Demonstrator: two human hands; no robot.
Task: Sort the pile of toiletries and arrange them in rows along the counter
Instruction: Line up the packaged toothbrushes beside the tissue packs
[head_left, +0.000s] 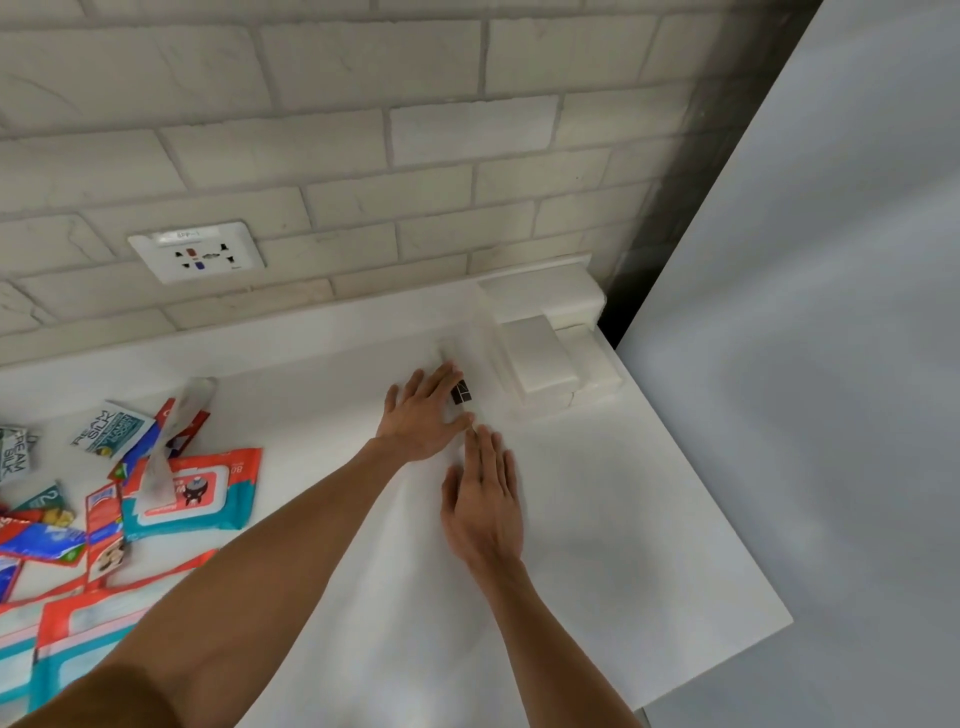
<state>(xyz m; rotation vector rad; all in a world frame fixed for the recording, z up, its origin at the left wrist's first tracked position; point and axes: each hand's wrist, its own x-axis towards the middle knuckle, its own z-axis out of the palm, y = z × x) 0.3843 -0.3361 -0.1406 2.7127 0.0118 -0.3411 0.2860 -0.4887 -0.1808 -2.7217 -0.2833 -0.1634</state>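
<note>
A pale, see-through packet with a small black label lies on the white counter, just left of a stack of white boxes in the back right corner. My left hand lies flat against the packet's left side, with the label showing between forefinger and thumb. My right hand rests palm down on the counter, its fingertips at the packet's near end. Neither hand grips anything. A pile of toiletries covers the left of the counter: wet-wipe packs, sachets and red-and-blue cartons.
A tiled wall with a white power socket runs behind the counter. A grey panel stands to the right, past the counter's right edge. The counter's front corner is near right.
</note>
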